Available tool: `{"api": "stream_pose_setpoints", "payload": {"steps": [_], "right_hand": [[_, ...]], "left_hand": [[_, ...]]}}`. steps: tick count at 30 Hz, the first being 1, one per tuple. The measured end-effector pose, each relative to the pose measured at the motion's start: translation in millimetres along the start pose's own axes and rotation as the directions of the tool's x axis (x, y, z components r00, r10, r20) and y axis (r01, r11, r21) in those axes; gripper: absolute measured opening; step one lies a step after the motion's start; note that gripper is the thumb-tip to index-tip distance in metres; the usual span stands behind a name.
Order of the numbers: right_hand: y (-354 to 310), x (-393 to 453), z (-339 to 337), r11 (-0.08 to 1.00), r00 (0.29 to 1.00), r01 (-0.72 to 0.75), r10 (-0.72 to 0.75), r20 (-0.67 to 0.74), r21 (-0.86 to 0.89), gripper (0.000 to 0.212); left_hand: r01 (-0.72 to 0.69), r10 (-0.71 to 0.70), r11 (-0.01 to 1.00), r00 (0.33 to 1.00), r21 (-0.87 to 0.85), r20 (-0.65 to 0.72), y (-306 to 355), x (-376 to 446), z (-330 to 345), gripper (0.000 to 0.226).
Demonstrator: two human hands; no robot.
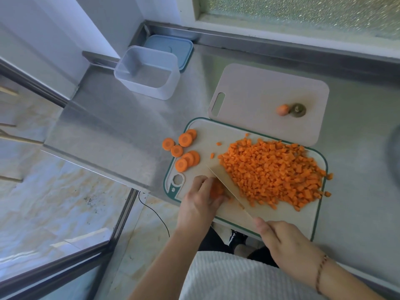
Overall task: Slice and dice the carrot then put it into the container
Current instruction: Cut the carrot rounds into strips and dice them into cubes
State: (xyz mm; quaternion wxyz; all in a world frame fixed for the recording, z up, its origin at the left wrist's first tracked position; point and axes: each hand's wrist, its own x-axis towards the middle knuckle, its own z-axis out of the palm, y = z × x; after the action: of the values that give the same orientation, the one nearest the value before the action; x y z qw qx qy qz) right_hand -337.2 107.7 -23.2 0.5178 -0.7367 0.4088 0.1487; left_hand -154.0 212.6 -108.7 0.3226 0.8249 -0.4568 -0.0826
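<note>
Item 1, cutting board [270, 215], green-rimmed, at centre of the steel table [121, 126]. Serves as the work surface; its near edge overhangs the table slightly toward the person.

Item 2, diced carrot [272, 172], a broad heap covering the board's 3 o'clock half. Judged pushed aside there to keep the cutting zone free.

Item 3, carrot rounds [184, 150], about seven, loosely overlapped at the board's 10 o'clock corner, one or two lying off it on the table. Uncut stock, parked within reach of the left hand.

Item 4, left hand [199, 204], at the board's 7 o'clock, fingers curled and closed down on a small stack of carrot slices [216, 189], pinning it so it does not slide under the blade.

Item 5, right hand [285, 241], at 5 o'clock, wrapped tight on the handle of the knife [227, 185]; blade runs toward 11 o'clock, just beside the left fingertips, between stack and heap.

Item 6, container [147, 72], clear, nothing in it, at 11 o'clock, well apart from the board; its blue lid [179, 48] lies behind it. No carrot transferred yet.

Item 7, second board [270, 100], pale, at 12 o'clock, carrying the trimmed carrot ends [291, 109], kept apart as waste.

Status, judged: dicing well advanced, rounds remaining.
</note>
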Motion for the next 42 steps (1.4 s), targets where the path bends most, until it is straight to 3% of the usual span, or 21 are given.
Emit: {"api": "stream_pose_setpoints", "payload": {"steps": [5,8,12,17,23,28,42], "right_hand": [[7.8,-0.8,-8.2,0.999,0.998,0.036,-0.038,-0.057,-0.028,0.062],[7.6,-6.5,-11.1,0.998,0.999,0.04,-0.041,-0.027,-0.048,0.064],[8.0,-10.8,-10.7,0.997,1.0,0.011,-0.01,0.008,-0.074,0.057],[3.3,-10.4,-8.8,0.989,0.999,-0.012,0.018,0.042,-0.146,0.055],[-9.1,14.4,-2.7,0.993,0.998,0.057,-0.057,0.0,-0.101,0.061],[0.4,-5.7,-9.3,1.0,1.0,0.02,-0.02,0.011,-0.014,0.06],[-2.5,1.3,1.7,0.993,0.999,0.003,0.004,0.053,-0.122,0.057]], "left_hand": [[-0.106,0.106,0.993,0.994,0.056,0.01,-3.7,-1.0,-9.3,0.05],[-0.287,0.29,0.948,0.957,0.139,-0.005,-11.8,-2.0,-15.3,0.031],[-0.466,0.462,0.882,0.885,0.068,0.061,-20.6,3.6,-13.3,0.013],[-0.453,0.453,0.892,0.891,-0.016,0.04,-22.8,4.9,-10.1,0.014],[-0.459,0.46,0.888,0.887,-0.028,0.046,-21.5,6.7,-11.0,0.012],[-0.448,0.448,0.894,0.894,-0.019,0.006,-24.9,2.2,-7.8,0.006],[-0.397,0.393,0.916,0.917,-0.054,-0.069,-23.7,-5.7,-1.4,0.013]]}}
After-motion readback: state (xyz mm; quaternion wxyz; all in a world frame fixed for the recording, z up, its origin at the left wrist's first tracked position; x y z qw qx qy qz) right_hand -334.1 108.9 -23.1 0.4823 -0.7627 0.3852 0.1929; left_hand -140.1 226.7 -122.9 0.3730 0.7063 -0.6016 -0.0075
